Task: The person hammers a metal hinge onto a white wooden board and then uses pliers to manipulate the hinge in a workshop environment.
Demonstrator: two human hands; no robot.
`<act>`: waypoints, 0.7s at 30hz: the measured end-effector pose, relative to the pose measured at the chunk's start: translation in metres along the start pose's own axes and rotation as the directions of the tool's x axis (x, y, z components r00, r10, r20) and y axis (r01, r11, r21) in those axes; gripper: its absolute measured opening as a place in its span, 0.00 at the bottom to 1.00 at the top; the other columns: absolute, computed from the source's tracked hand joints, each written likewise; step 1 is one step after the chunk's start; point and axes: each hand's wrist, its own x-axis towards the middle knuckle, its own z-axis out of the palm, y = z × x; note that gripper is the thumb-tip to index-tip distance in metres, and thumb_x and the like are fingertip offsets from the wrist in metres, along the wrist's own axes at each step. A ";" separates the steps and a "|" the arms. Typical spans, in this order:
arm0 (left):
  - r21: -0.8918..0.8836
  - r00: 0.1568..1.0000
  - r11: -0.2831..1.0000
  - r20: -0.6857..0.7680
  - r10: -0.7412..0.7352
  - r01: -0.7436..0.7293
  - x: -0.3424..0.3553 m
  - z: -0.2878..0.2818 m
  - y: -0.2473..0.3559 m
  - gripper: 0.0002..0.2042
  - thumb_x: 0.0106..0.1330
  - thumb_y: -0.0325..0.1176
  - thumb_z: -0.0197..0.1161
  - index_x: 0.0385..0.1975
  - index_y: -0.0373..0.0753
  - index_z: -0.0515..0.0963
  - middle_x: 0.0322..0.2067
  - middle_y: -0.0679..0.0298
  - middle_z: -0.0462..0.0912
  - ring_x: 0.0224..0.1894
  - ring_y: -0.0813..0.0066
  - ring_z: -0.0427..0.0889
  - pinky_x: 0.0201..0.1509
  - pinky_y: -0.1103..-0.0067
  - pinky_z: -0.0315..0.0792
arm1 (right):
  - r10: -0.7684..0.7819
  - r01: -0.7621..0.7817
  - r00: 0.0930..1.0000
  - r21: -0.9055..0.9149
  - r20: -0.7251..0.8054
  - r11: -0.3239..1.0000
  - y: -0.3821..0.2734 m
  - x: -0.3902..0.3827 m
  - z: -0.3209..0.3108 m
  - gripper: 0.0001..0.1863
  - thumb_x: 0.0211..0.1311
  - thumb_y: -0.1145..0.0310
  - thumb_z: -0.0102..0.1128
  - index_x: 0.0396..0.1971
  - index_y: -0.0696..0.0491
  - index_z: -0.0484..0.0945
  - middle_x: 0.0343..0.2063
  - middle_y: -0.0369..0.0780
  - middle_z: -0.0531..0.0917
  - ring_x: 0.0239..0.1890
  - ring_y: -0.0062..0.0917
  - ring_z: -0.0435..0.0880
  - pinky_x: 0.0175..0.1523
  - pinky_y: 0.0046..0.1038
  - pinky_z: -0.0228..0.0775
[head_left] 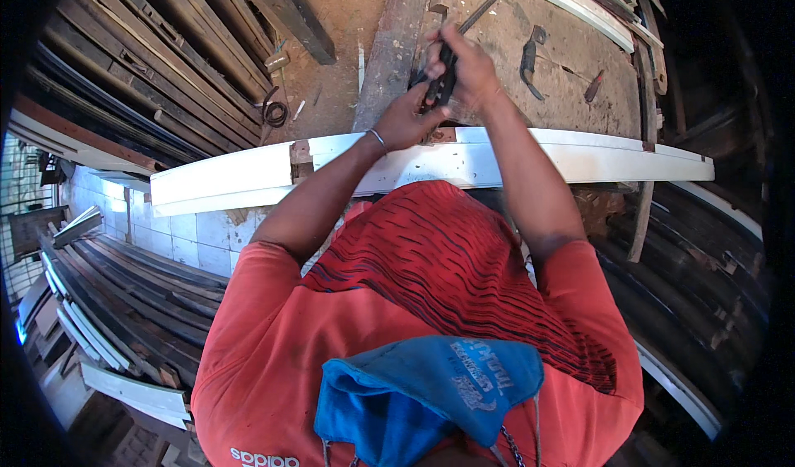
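Note:
Both hands meet over the wooden bench [571,107], just beyond a long white-painted board [497,165]. My right hand [472,69] is closed around a dark tool with black handle-like parts [445,76]; motion blur hides its exact kind. My left hand [410,119], with a band at the wrist, is closed at the near end of the same tool. Beneath it, the board's far edge has a bare reddish-brown notch [445,134]. A dark metal bar with a bent end [494,3] slants away beyond my right hand; whether it touches the tool I cannot tell.
On the bench to the right lie a dark curved tool [530,65] and a small red-handled tool [594,86]. Long dark timbers [149,53] are stacked at far left, more [141,293] at near left. A black coil [274,113] lies on the floor.

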 end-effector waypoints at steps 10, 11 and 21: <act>-0.103 0.998 0.994 -0.050 0.037 -0.042 0.003 -0.008 0.002 0.16 0.77 0.31 0.56 0.59 0.29 0.72 0.43 0.59 0.85 0.48 0.76 0.83 0.54 0.79 0.76 | -0.243 0.258 0.952 0.065 -0.185 0.964 -0.020 -0.017 0.006 0.22 0.70 0.54 0.63 0.47 0.60 0.78 0.30 0.39 0.80 0.35 0.26 0.83 0.47 0.31 0.81; -0.156 0.998 0.986 -0.052 0.048 -0.056 0.000 -0.005 0.004 0.16 0.76 0.30 0.56 0.58 0.29 0.72 0.41 0.58 0.86 0.48 0.76 0.84 0.53 0.78 0.77 | -0.250 0.259 0.958 0.047 -0.144 0.965 -0.019 -0.022 0.005 0.22 0.70 0.54 0.63 0.47 0.60 0.78 0.30 0.39 0.80 0.36 0.27 0.84 0.48 0.31 0.81; -0.042 0.990 0.998 0.129 0.056 -0.050 -0.027 -0.016 -0.012 0.14 0.76 0.28 0.55 0.58 0.31 0.73 0.46 0.60 0.81 0.51 0.78 0.78 0.57 0.78 0.72 | -0.221 0.232 0.973 -0.373 0.073 0.898 -0.013 -0.084 0.014 0.24 0.78 0.54 0.50 0.46 0.61 0.83 0.34 0.36 0.82 0.38 0.19 0.81 0.48 0.22 0.72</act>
